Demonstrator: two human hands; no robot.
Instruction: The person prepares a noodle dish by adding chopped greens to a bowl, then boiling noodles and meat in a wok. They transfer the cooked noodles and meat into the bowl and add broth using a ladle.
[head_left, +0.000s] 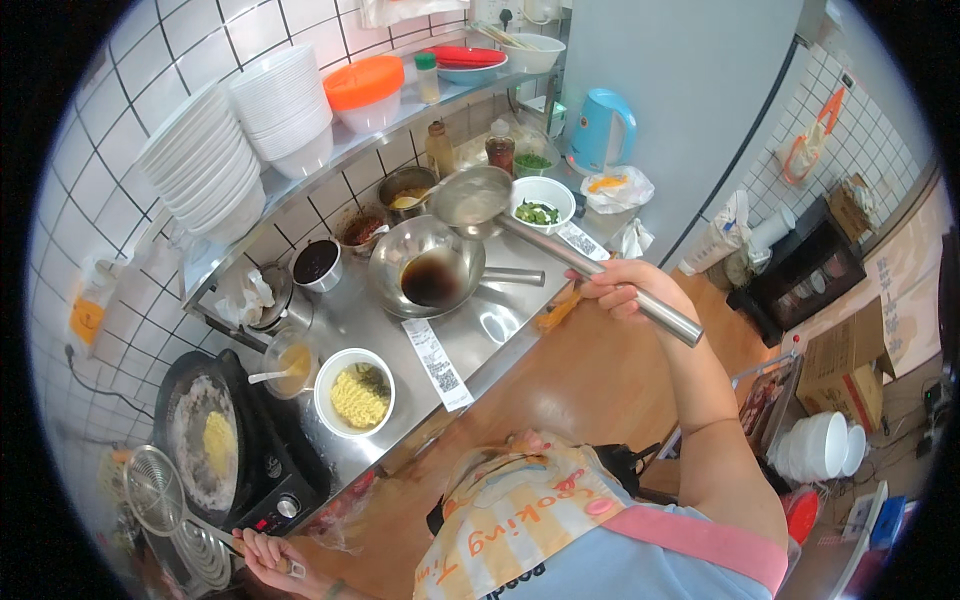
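My right hand (626, 292) grips the steel handle of a large ladle (472, 196). The ladle's bowl hangs over the counter, between a steel pan (384, 270) with dark brown liquid and a white bowl (566, 189) of chopped greens. Whether the ladle holds liquid is hard to tell. Low at the left, my left hand (266, 551) is closed around the handle of a wire skimmer (154, 487). Its mesh head is beside a black pot (180, 375), where a yellow noodle block (219, 442) lies in foamy water. Another white bowl (322, 401) contains yellow noodles and dark greens.
A printed paper slip (435, 364) lies on the steel counter (375, 326). Behind are a cup of dark sauce (316, 261), sauce bottles (499, 148) and a blue kettle (600, 131). Stacked white bowls (281, 105) stand on the shelf. An induction cooker (281, 487) supports the pot.
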